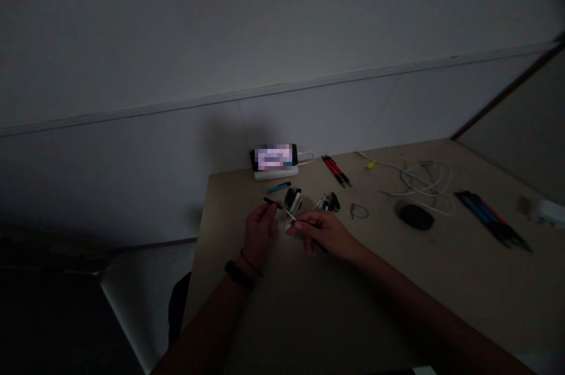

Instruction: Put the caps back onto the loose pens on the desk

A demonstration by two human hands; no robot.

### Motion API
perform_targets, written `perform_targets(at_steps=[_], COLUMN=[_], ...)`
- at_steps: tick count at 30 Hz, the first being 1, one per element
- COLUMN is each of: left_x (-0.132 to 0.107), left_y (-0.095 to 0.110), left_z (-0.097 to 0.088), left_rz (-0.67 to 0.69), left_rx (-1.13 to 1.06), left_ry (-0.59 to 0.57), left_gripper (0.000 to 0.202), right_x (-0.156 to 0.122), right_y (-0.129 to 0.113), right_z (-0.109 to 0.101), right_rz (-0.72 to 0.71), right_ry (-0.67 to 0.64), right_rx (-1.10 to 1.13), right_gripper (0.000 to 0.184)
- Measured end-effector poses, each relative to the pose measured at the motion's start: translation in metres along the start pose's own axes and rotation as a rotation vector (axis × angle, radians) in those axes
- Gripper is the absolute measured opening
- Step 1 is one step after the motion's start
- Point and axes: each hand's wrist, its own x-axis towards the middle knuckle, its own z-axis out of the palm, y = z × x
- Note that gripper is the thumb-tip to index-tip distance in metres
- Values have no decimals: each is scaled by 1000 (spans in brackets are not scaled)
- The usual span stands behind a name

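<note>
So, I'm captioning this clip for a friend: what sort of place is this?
Probably a dim office or home study: a computer mouse, a coiled white cable and a phone on a white stand sit on a beige desk.

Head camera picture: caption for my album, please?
Left hand holds a black stick, right hand a thin pale rod.

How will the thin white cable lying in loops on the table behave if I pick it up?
The thin white cable will probably hang floppy, since it lies in loose curves. Its loops may also tangle.
</note>
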Motion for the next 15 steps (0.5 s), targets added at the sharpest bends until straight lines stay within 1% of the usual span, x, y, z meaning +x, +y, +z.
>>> perform_targets(at_steps=[5, 12, 15], left_x=[1, -1, 0], left_y=[-1, -3, -2], left_z=[-2, -1, -1], left_rz=[8, 17, 18], left_rx=[-37, -2, -14], left_ry=[-4, -36, -25], left_gripper=[40, 42, 43], right_x=[0, 1, 0], right_y=[3, 3, 3], right_z=[0, 0, 0], right_rz=[15, 45, 63], right_ry=[-4, -44, -47], right_rx=[18, -19, -31], right_gripper=[39, 40, 40])
